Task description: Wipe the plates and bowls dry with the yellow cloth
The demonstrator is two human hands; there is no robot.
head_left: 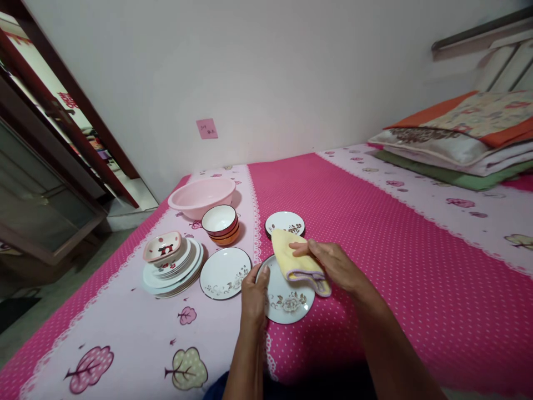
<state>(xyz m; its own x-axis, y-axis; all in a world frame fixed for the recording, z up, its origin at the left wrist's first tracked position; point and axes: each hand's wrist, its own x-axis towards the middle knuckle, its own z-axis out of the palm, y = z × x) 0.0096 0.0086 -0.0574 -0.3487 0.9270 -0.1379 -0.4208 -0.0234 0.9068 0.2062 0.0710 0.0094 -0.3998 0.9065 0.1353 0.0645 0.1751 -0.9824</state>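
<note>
A white plate (287, 311) with a dark rim and a brown flower print is gripped at its left edge by my left hand (255, 291), thumb on top. My right hand (328, 261) holds a folded yellow cloth (285, 250) with a purple edge over the plate's upper right part. To the left lies a similar white plate (227, 272) on the bedspread. Just beyond the cloth sits a smaller plate (285, 221) with brown flowers, its near side covered by the cloth.
On the left, a small patterned dish (162, 247) tops a stack of plates (194, 272). Behind are stacked bowls (220, 219) and a pink basin (200, 194). Folded bedding (453, 144) lies at the far right, and a white wall (291, 72) borders the bed (353, 211).
</note>
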